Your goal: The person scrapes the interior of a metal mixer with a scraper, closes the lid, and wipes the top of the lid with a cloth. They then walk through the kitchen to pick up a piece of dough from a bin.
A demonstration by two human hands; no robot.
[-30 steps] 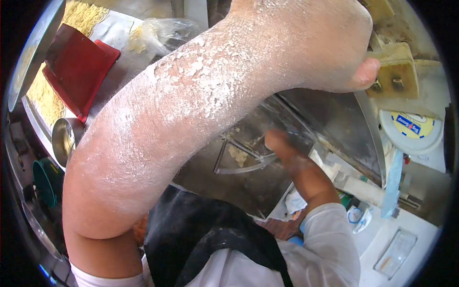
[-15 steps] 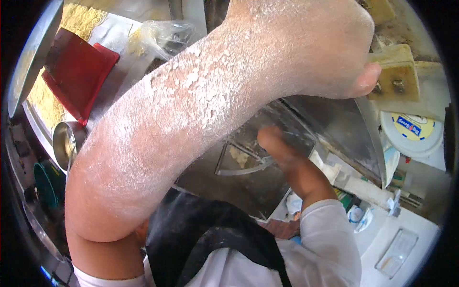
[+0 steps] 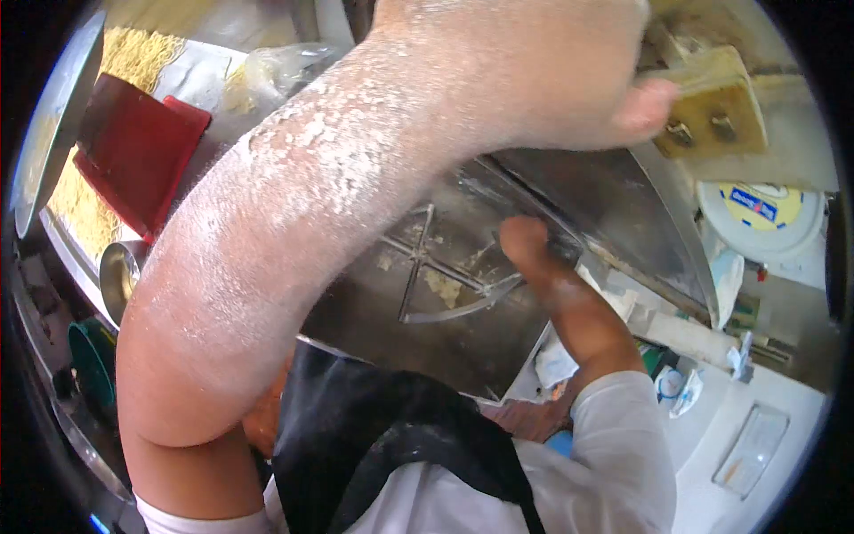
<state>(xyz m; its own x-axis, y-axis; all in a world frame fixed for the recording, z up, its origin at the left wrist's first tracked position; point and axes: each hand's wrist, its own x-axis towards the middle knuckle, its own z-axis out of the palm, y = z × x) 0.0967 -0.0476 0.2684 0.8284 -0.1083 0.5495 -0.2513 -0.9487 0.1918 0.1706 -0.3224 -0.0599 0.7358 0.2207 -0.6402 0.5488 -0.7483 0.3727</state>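
1. Overhead, a flour-dusted left hand [image 3: 534, 71] reaches across to a pale wooden block with two bolts [image 3: 716, 102] above the far right corner of a grey steel mixing trough [image 3: 463, 347]. The thumb presses on the block. The fingers are hidden, so the full grip cannot be told.
2. Below it, the right hand [image 3: 543, 267] dips into the trough beside the bent steel paddle bars [image 3: 418, 267], where pale dough scraps [image 3: 440, 287] cling near the middle. Whether its fingers are spread or pinching cannot be told.
3. Done well, by the look of it: keep the block steady and the lower hand's fingers off the bars' edges, lifting scraps from beside them.
4. Only a round white plastic lid [image 3: 761, 222] past the trough's right edge carries a label, blue on yellow, its wording too blurred to read.
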